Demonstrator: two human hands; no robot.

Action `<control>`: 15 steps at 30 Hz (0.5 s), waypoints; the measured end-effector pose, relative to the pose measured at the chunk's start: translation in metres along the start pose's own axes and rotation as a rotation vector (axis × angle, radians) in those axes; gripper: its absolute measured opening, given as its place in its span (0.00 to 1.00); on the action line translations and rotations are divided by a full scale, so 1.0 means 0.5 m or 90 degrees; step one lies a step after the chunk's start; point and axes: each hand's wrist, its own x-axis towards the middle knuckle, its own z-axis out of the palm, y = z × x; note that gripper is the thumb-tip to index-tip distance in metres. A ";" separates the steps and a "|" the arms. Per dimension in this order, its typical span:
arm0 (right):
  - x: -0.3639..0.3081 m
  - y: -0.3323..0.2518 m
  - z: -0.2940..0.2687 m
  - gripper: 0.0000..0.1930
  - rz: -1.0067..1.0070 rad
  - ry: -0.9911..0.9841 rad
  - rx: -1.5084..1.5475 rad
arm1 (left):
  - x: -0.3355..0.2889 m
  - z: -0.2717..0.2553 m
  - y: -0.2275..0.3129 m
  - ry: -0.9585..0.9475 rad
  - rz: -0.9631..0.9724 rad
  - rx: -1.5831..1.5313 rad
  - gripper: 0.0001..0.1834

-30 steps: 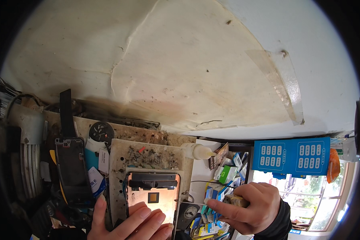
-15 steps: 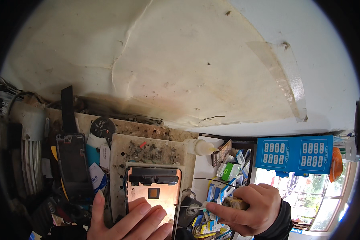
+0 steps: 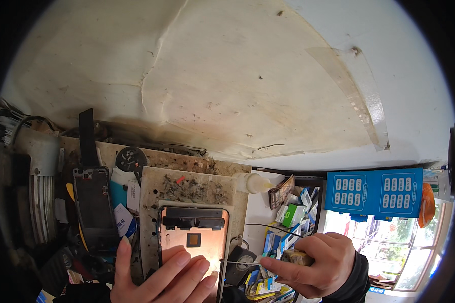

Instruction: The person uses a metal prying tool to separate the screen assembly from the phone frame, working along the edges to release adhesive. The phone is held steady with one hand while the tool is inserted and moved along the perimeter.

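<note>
A phone screen panel (image 3: 209,242) with a copper-coloured back, a black strip and a small dark square lies on a dirty, pale raised plate (image 3: 156,199). My left hand (image 3: 162,283) rests across its lower part, fingers stretched and thumb spread beside the left edge. From the right, my right hand (image 3: 326,265) grips a thin-shafted tool (image 3: 240,262) by its yellowish-brown handle. The metal shaft points left, and its tip meets the panel's right edge. Whether the tip goes under that edge I cannot tell. The panel's bottom end is out of sight.
An opened phone (image 3: 95,202) lies left of the plate. A small translucent bottle (image 3: 253,183) stands at the plate's back right corner. Several small boxes (image 3: 292,216) crowd the right side. A black cable (image 3: 273,227) runs toward my right hand. Blue card (image 3: 373,194) hangs beyond.
Both hands keep nearly the same places, with the tool tip still at the panel's right edge. The whole view has shifted slightly.
</note>
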 end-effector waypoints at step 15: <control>-0.010 0.004 0.011 0.24 -0.011 0.007 0.019 | -0.001 0.003 0.003 0.000 -0.002 0.014 0.45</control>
